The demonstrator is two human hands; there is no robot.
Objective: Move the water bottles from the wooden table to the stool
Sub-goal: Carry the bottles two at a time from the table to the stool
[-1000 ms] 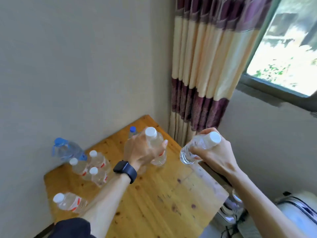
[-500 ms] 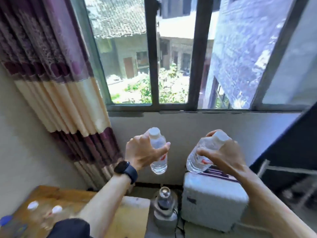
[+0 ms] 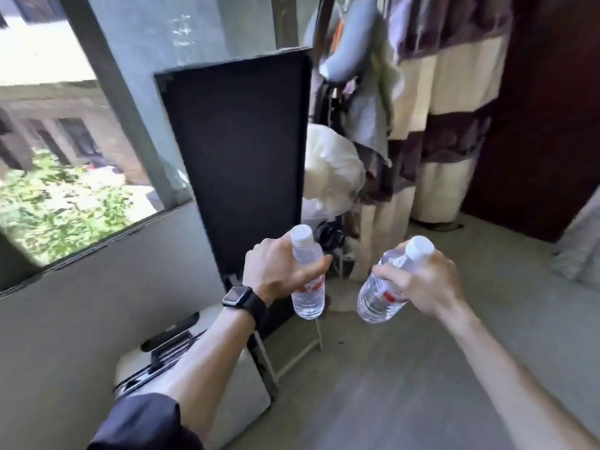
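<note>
My left hand [image 3: 276, 272] grips a small clear water bottle [image 3: 307, 295] with a white cap and red label, held upright in mid-air. My right hand [image 3: 425, 280] grips a second bottle [image 3: 378, 297] of the same kind, tilted with its cap up to the right. Both bottles hang side by side above the floor, a short gap between them. Neither the wooden table nor a stool is in view.
A tall black panel [image 3: 240, 147] on a white folding frame leans ahead on the left. A white suitcase [image 3: 246, 394] stands below my left forearm, against the wall under the window [image 3: 58, 196]. Hanging clothes and a striped curtain [image 3: 444, 125] are behind; bare grey floor [image 3: 422, 384] lies to the right.
The view has swung right, from the table past the window to the black panel and curtain. Both hands have kept hold of their bottles and carried them along.
</note>
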